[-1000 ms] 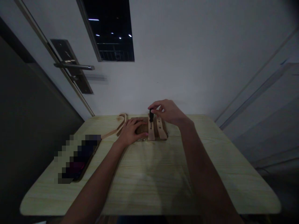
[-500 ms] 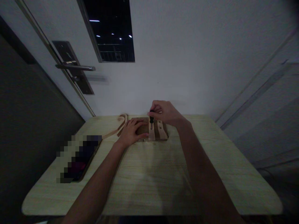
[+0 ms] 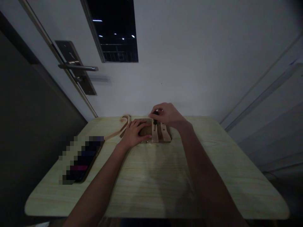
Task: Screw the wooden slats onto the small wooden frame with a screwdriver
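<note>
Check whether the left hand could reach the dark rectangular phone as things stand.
Probably yes: the left hand rests on the brown rectangular board, and the phone lies beside the left forearm, with nothing visible between them.

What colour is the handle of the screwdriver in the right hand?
The screwdriver handle is black, seen best in the head view.

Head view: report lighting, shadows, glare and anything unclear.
Head view: dim, with soft shadows on the table; head view: blocky pixels cover part of the phone; head view: bright spots show through the dark window; head view: the screwdriver is dim, its tip unclear.
</note>
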Available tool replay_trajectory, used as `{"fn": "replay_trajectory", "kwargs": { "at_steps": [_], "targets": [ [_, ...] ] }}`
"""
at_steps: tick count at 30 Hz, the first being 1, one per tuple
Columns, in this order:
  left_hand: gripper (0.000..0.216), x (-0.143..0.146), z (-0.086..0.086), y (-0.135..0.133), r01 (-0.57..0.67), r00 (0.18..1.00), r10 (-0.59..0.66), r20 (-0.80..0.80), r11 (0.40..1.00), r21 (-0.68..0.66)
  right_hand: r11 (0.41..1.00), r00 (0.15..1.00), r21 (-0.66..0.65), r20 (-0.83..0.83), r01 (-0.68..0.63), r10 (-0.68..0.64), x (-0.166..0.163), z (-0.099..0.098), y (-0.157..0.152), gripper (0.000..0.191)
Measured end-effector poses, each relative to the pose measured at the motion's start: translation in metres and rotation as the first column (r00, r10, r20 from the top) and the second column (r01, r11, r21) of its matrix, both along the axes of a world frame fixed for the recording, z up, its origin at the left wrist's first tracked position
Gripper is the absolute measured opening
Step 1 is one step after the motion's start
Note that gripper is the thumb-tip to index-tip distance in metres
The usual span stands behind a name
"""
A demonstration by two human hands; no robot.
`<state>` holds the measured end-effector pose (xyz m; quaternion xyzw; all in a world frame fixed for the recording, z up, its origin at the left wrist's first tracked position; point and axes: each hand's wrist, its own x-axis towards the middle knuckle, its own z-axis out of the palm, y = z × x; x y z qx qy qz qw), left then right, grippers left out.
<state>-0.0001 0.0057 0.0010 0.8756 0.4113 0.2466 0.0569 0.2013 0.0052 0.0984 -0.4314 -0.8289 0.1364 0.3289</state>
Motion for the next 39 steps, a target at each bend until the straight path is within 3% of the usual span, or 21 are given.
{"fn": "replay_trajectory", "kwargs": {
  "at_steps": [5,11,14,20,23,27,39],
  "targets": [
    [0.055,0.0,0.0,0.0,-0.003,1.0,0.003,0.001,1.0,-0.011,0.993,0.993,0.058,0.056,0.098,-0.102,0.003,-0.006,0.004,0.015],
    [0.055,0.001,0.0,-0.001,-0.009,1.0,0.009,0.006,1.0,-0.013,1.0,0.999,-0.001,-0.045,-0.028,0.028,0.006,-0.003,0.003,0.01],
    [0.055,0.001,0.0,-0.001,-0.002,1.0,0.002,0.005,1.0,-0.011,0.998,0.996,-0.048,-0.08,-0.037,0.033,0.008,0.001,-0.001,0.009],
    [0.055,0.001,0.001,-0.001,-0.004,1.0,0.004,0.001,1.0,-0.012,0.993,0.994,-0.093,-0.088,-0.07,0.062,0.01,0.003,-0.004,0.026],
    [0.054,0.001,0.001,-0.001,-0.014,1.0,0.014,-0.003,1.0,-0.02,0.993,0.992,-0.08,-0.095,-0.088,0.081,0.01,0.003,-0.004,0.026],
    [0.055,0.001,0.001,-0.002,-0.023,1.0,0.022,-0.005,0.999,-0.029,0.999,0.998,0.013,-0.037,-0.051,0.052,0.007,0.005,-0.004,0.016],
    [0.054,0.001,0.0,0.0,-0.001,1.0,0.001,0.008,1.0,-0.02,0.998,0.996,0.003,-0.059,0.07,-0.07,0.001,0.002,-0.002,0.017]
  ]
}}
